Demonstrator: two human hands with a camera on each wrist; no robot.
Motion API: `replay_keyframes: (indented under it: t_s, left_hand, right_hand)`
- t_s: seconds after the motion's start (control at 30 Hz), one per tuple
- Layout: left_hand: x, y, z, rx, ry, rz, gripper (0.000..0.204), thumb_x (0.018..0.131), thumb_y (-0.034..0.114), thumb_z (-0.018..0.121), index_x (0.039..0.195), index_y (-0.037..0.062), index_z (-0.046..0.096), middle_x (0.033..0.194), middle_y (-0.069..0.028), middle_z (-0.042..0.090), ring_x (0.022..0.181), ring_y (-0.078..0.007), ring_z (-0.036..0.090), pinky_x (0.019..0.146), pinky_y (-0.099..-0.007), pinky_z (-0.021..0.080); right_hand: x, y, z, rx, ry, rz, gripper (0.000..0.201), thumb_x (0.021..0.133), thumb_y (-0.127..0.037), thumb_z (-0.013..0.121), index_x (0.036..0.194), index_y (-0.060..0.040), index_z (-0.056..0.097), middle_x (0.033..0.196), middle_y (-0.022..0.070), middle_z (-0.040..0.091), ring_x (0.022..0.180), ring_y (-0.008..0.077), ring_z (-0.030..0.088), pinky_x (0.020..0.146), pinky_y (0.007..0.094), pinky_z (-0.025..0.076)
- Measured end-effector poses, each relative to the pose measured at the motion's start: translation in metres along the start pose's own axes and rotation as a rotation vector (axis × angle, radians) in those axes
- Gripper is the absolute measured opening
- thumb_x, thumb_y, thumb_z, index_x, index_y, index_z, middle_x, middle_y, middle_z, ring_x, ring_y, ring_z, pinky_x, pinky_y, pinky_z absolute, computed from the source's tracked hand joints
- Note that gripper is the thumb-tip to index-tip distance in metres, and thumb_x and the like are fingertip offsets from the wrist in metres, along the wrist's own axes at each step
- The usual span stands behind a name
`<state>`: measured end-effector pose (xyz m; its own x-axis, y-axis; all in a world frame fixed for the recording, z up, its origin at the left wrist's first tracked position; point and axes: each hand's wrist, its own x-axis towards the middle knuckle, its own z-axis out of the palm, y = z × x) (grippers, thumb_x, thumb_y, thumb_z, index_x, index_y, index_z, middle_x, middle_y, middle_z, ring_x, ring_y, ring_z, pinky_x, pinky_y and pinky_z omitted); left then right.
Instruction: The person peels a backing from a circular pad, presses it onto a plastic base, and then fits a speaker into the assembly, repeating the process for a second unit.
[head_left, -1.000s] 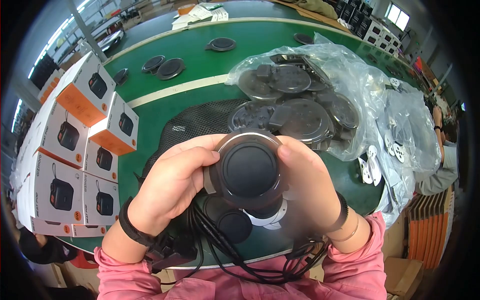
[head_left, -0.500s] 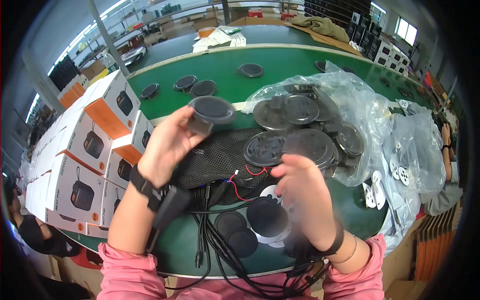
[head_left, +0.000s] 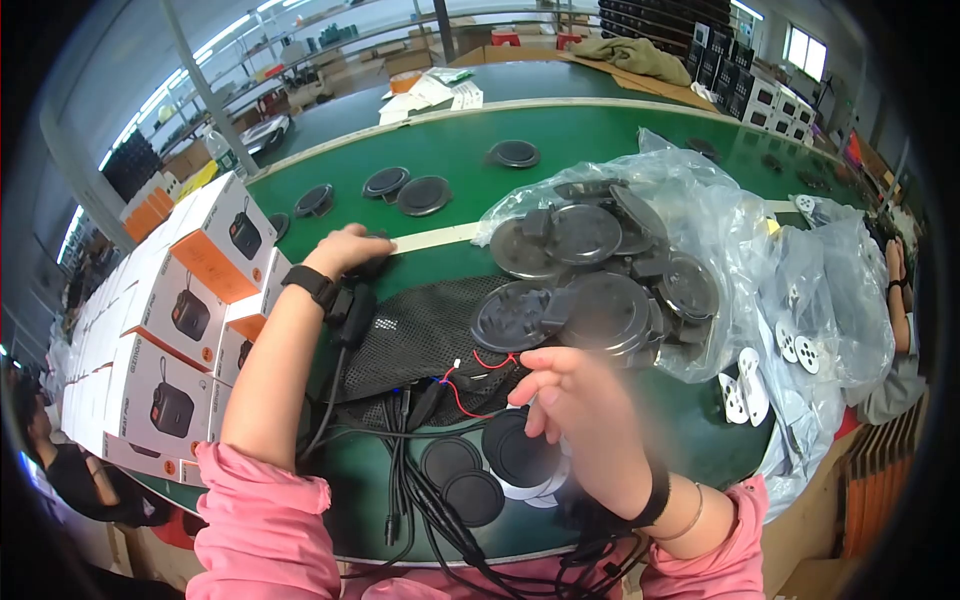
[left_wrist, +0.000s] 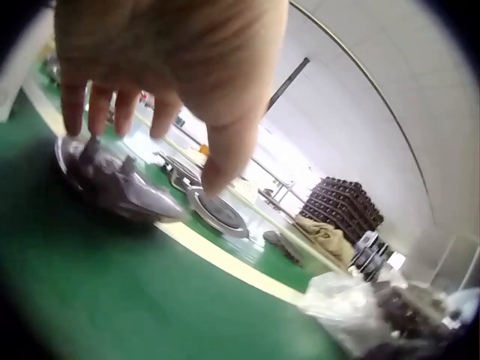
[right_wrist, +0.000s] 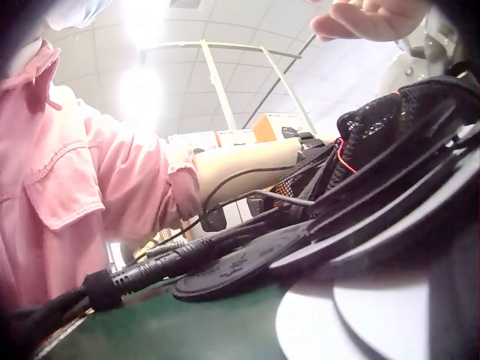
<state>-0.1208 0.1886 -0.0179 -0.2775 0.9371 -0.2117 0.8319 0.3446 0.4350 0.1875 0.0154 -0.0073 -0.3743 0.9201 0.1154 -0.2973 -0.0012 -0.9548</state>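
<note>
My left hand reaches far forward to the pale strip on the green table. Beneath its spread fingers lies a round black disc in a clear rim, mostly hidden in the head view; the thumb stands apart from it. My right hand, partly blurred, hovers with nothing in it, fingers loosely bent. Just below it is a stack of black round pads over white discs. Two more black pads lie to its left, beside a bundle of black cables.
A clear plastic bag with several rimmed discs lies at the right. White and orange speaker boxes are stacked at the left. A black mesh bag with red wires sits mid-table. More discs lie farther back.
Both hands held the rimmed disc a second ago. The left hand then carried it forward and left, down to the table, and its fingers have spread. The right hand let go and stayed nearer.
</note>
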Motion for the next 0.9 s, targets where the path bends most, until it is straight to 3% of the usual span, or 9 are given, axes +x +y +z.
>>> replay_keyframes:
  t_s: [0.2, 0.27, 0.33, 0.4, 0.43, 0.57, 0.63, 0.87, 0.9]
  left_hand:
    - [0.022, -0.011, 0.0, 0.31, 0.004, 0.159, 0.047, 0.067, 0.032, 0.064, 0.103, 0.0019, 0.058, 0.092, -0.0145, 0.061, 0.079, -0.0236, 0.06, 0.073, -0.0287, 0.047]
    - [0.066, -0.037, 0.001, 0.282, 0.402, 0.279, 0.03, 0.072, 0.025, 0.052, 0.09, 0.004, 0.065, 0.093, -0.0172, 0.061, 0.092, -0.0299, 0.057, 0.082, -0.0309, 0.043]
    - [0.064, -0.027, -0.008, 0.226, 0.29, 0.221, 0.034, 0.081, 0.026, 0.045, 0.104, 0.0051, 0.058, 0.11, -0.0198, 0.054, 0.101, -0.0338, 0.052, 0.082, -0.039, 0.043]
    - [0.053, -0.015, 0.003, -1.235, 0.326, -0.245, 0.05, 0.085, 0.039, 0.042, 0.124, 0.0076, 0.039, 0.129, -0.0221, 0.035, 0.111, -0.0385, 0.042, 0.083, -0.0483, 0.04]
    - [0.063, -0.024, 0.003, -1.366, 0.254, -0.318, 0.062, 0.086, 0.048, 0.036, 0.132, 0.0093, 0.02, 0.136, -0.022, 0.016, 0.118, -0.0416, 0.028, 0.086, -0.054, 0.036]
    - [0.069, -0.033, 0.007, -1.473, 0.348, -0.337, 0.063, 0.084, 0.036, 0.046, 0.131, 0.0045, 0.019, 0.133, -0.0243, 0.017, 0.119, -0.0413, 0.025, 0.092, -0.052, 0.031]
    - [0.086, -0.048, 0.014, -1.253, 0.217, -0.111, 0.054, 0.081, 0.028, 0.049, 0.124, 0.0017, 0.031, 0.128, -0.0263, 0.021, 0.116, -0.0367, 0.029, 0.093, -0.0481, 0.032]
    - [-0.1, 0.069, -0.015, -0.781, 0.006, 0.562, 0.035, 0.084, 0.022, 0.045, 0.113, 0.004, 0.052, 0.112, -0.0064, 0.051, 0.105, -0.0171, 0.046, 0.084, -0.0295, 0.039]
    - [-0.132, 0.078, -0.014, -0.702, -0.032, 0.654, 0.034, 0.084, 0.022, 0.045, 0.111, 0.0038, 0.054, 0.109, -0.0062, 0.053, 0.103, -0.016, 0.047, 0.084, -0.0286, 0.039]
  right_hand:
    - [-0.001, -0.003, 0.0, -0.011, -0.013, 0.008, 0.027, 0.087, -0.008, 0.045, 0.112, 0.0006, 0.046, 0.087, 0.0029, 0.057, 0.068, 0.0049, 0.048, 0.064, 0.0173, 0.04]
    - [-0.002, -0.003, 0.0, -0.019, -0.024, -0.002, 0.027, 0.087, -0.007, 0.045, 0.112, 0.0005, 0.046, 0.087, 0.003, 0.057, 0.069, 0.005, 0.048, 0.064, 0.0174, 0.04]
    - [-0.002, -0.003, 0.0, -0.014, -0.022, 0.001, 0.027, 0.087, -0.007, 0.045, 0.112, 0.0006, 0.046, 0.088, 0.003, 0.057, 0.069, 0.005, 0.048, 0.064, 0.0174, 0.041]
    - [-0.003, -0.003, -0.001, -0.016, -0.021, 0.003, 0.027, 0.086, -0.006, 0.045, 0.112, 0.0006, 0.046, 0.088, 0.0029, 0.057, 0.069, 0.0049, 0.049, 0.064, 0.0174, 0.041]
    - [-0.002, -0.002, -0.001, -0.007, -0.019, -0.002, 0.027, 0.086, -0.006, 0.045, 0.112, 0.0005, 0.046, 0.088, 0.0027, 0.057, 0.069, 0.0047, 0.049, 0.065, 0.0173, 0.041]
    - [-0.002, 0.0, -0.001, 0.009, -0.025, -0.019, 0.027, 0.086, -0.004, 0.045, 0.113, 0.0, 0.046, 0.089, 0.0023, 0.057, 0.07, 0.0042, 0.049, 0.065, 0.0167, 0.041]
    - [-0.003, 0.002, -0.001, -0.028, -0.026, -0.031, 0.027, 0.085, -0.004, 0.046, 0.112, 0.0, 0.047, 0.089, 0.0022, 0.057, 0.07, 0.004, 0.049, 0.064, 0.0166, 0.041]
    - [0.002, -0.009, -0.007, -0.405, 0.073, -0.245, 0.017, 0.078, 0.001, 0.054, 0.095, -0.0002, 0.056, 0.083, 0.0066, 0.057, 0.07, 0.011, 0.054, 0.059, 0.0218, 0.041]
    - [0.009, -0.012, -0.014, -0.763, 0.182, -0.554, 0.018, 0.074, 0.002, 0.056, 0.092, -0.0006, 0.056, 0.082, 0.0078, 0.056, 0.071, 0.0163, 0.054, 0.061, 0.0256, 0.042]
